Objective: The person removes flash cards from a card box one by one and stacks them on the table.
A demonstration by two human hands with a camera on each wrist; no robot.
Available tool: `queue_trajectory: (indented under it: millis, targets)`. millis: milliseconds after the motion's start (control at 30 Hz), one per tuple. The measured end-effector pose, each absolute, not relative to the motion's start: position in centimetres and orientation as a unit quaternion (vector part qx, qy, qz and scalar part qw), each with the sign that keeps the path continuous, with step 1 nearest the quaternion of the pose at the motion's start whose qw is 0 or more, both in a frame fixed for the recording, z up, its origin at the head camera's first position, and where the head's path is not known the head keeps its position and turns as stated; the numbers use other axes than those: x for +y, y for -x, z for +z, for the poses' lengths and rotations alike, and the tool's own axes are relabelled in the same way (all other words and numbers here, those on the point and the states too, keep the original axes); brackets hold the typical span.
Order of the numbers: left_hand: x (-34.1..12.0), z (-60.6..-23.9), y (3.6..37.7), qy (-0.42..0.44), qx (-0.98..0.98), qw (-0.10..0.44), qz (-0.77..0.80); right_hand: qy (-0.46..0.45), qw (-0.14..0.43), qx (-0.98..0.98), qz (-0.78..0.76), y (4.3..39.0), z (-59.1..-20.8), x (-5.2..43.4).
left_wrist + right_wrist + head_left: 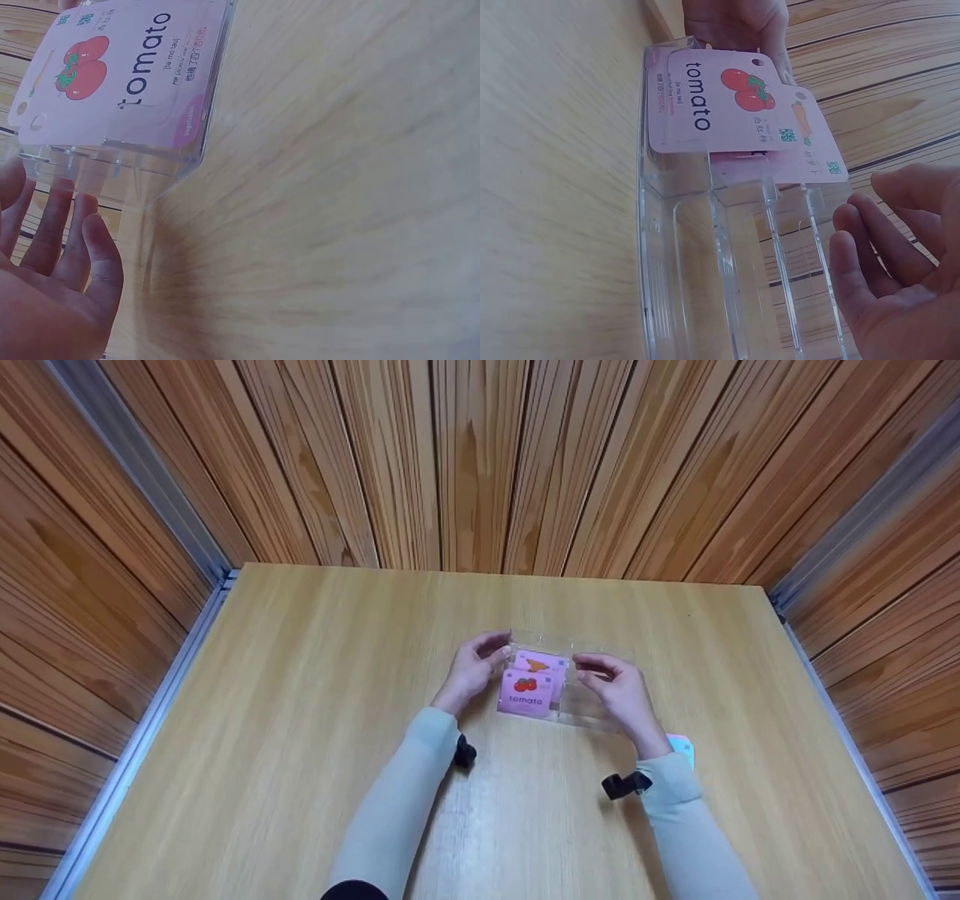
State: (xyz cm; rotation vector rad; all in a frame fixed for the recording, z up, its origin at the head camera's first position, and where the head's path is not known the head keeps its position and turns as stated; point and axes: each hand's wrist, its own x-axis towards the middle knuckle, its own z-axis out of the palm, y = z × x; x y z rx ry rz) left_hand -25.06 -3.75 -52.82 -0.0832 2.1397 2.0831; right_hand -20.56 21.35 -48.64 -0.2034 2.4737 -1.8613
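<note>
A clear plastic tiered rack stands on the table. At its left end a pink tomato card leans upright in the front row. Behind it stands a pink carrot card, partly covered. My left hand is at the rack's left side, fingers extended toward it; the left wrist view shows fingertips by the clear end wall, contact uncertain. Just right of the cards, my right hand hovers over the rack with fingers loosely bent and nothing between them. In the right wrist view its fingertips stay apart from the carrot card.
A light blue and pink card or stack lies on the table, partly hidden by the right wrist. The wooden table has metal rails at its sides and wood-plank walls around it.
</note>
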Motion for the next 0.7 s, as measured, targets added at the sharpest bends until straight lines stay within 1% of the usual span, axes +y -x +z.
queue_trajectory:
  millis: [267, 500, 700]
  targets:
    - [-3.8, -52.7, 25.0, 0.025, 0.717, 0.07, 0.693, 0.07, 0.028, 0.799, -0.596, 20.9, -48.6, 20.5]
    - [-3.8, -52.8, 25.0, 0.01, 0.725, 0.056, 0.687, 0.059, 0.001, 0.795, -0.604, 21.2, -48.8, 19.6]
    - [-3.7, -52.8, 25.0, 0.011, 0.727, 0.056, 0.684, 0.048, 0.007, 0.8, -0.598, 21.0, -49.0, 19.5]
